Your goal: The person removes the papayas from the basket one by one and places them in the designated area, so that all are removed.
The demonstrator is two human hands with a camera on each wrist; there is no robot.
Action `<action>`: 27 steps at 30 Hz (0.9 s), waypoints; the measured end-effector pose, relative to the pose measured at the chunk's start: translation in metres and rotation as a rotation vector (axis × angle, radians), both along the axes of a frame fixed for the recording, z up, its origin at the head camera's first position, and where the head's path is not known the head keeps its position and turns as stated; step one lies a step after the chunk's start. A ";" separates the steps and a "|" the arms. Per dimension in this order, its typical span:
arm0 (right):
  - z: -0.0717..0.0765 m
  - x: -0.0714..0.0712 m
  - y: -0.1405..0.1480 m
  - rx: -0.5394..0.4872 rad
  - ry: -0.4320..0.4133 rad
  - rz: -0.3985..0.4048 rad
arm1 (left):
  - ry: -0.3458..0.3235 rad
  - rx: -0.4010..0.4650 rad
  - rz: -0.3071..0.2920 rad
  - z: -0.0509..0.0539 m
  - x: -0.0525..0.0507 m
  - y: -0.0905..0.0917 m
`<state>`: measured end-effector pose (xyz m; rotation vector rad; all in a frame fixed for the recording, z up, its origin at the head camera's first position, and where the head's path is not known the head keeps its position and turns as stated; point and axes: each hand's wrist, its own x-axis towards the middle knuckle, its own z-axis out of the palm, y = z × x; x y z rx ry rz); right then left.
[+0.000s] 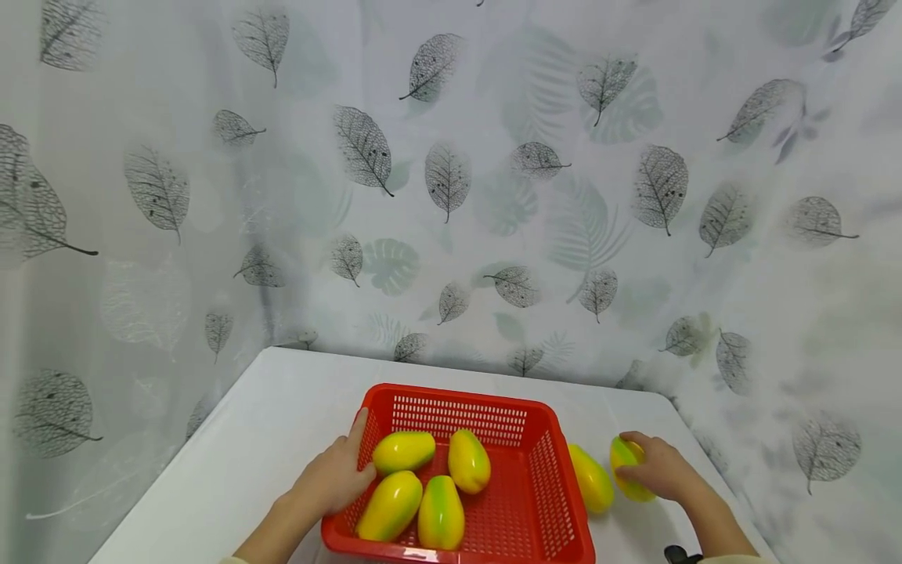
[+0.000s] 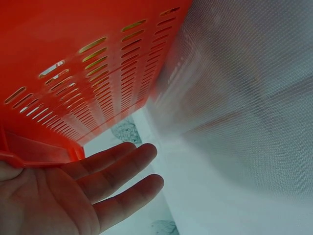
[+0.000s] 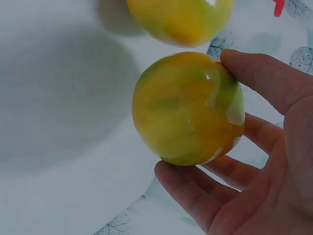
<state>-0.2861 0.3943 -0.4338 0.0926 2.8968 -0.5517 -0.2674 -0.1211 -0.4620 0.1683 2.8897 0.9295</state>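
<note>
In the head view a red plastic basket [image 1: 500, 501] holds several yellow-green mangoes [image 1: 441, 513]. My left hand [image 1: 334, 474] is at its left rim; in the left wrist view the thumb of my left hand [image 2: 54, 200] lies at the rim and the other fingers extend beneath, straight. My right hand [image 1: 665, 468] grips a mango [image 1: 632, 489] on the table right of the basket. The right wrist view shows this mango [image 3: 188, 110] between thumb and fingers of my right hand [image 3: 259, 147]. Another mango [image 1: 590, 479] lies between it and the basket.
The white table [image 1: 211, 486] extends around the basket, with a leaf-patterned curtain [image 1: 451, 196] behind it and at both sides. A small black object [image 1: 678, 554] shows by the right forearm at the bottom edge.
</note>
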 end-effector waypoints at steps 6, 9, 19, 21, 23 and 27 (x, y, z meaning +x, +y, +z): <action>-0.011 -0.002 0.000 -0.021 -0.046 -0.030 | 0.006 -0.001 -0.007 0.000 0.001 0.001; -0.013 -0.002 -0.001 -0.028 -0.047 -0.028 | 0.008 0.004 -0.008 0.000 0.001 0.001; -0.022 -0.005 -0.004 -0.053 -0.051 -0.024 | 0.003 0.000 0.000 0.000 0.000 0.001; -0.023 -0.005 -0.005 -0.059 -0.054 -0.023 | 0.002 0.002 0.000 0.001 0.000 0.001; -0.025 -0.005 -0.006 -0.063 -0.057 -0.025 | 0.008 0.004 -0.003 0.001 0.000 0.001; -0.028 -0.006 -0.007 -0.065 -0.058 -0.022 | 0.017 0.001 -0.004 0.001 0.000 0.000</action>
